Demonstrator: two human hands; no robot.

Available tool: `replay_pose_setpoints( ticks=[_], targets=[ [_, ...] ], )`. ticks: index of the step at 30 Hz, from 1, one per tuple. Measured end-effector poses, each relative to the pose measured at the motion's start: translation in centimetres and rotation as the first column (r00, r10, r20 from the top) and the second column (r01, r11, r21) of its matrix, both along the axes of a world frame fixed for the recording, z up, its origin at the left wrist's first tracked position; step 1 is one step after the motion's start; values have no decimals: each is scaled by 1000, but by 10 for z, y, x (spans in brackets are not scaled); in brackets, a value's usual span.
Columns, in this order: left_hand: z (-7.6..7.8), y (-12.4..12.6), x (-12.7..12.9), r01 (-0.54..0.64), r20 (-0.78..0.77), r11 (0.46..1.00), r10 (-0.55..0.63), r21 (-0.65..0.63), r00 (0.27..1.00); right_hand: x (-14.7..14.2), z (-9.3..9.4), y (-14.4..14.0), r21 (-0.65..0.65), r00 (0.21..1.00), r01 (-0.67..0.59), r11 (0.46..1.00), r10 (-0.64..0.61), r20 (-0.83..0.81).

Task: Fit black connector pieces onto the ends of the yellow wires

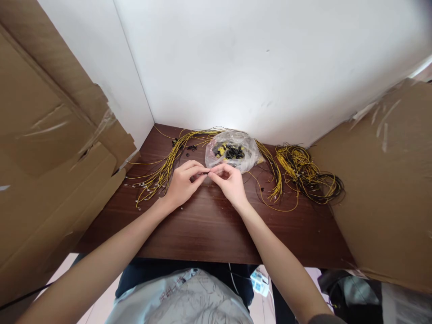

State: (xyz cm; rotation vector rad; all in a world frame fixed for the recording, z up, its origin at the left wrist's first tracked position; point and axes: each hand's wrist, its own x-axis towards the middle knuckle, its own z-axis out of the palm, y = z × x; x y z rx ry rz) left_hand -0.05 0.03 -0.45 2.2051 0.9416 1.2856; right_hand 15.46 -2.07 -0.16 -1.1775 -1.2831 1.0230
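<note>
My left hand (184,182) and my right hand (229,180) meet fingertip to fingertip over the dark wooden table (209,229). Between them they pinch a small dark part (206,172), too small to identify. Just behind the hands lies a clear plastic bag (232,150) holding small black and yellow pieces. A long bundle of yellow wires (162,173) with metal ends fans out to the left of my left hand.
A coiled heap of yellow and black wires (307,173) lies at the right of the table. Loose black pieces (191,147) sit near the back wall. Cardboard sheets (50,148) lean at the left, cardboard (384,180) at the right. A power strip (258,282) lies on the floor.
</note>
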Motion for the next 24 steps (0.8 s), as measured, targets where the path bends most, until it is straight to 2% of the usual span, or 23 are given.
replay_pose_setpoints(
  ticks=[5, 13, 16, 21, 24],
  targets=[
    [2, -1, 1, -23, 23, 999, 24, -34, 999, -1, 4, -4, 92, 978, 19, 996, -37, 204],
    [2, 1, -1, -34, 38, 999, 36, -32, 999, 0, 5, -4, 126, 969, -9, 992, -22, 248],
    [3, 2, -1, -15, 40, 1000, 16, -24, 999, 0, 3, -2, 93, 986, -1, 996, -14, 165],
    [5, 2, -2, 24, 36, 1000, -24, -12, 999, 0, 1, 1, -92, 992, 2, 996, -13, -125],
    [5, 2, -2, 55, 21, 998, -55, -6, 998, 2, 5, 1, -190, 973, -28, 981, -17, -232]
  ],
)
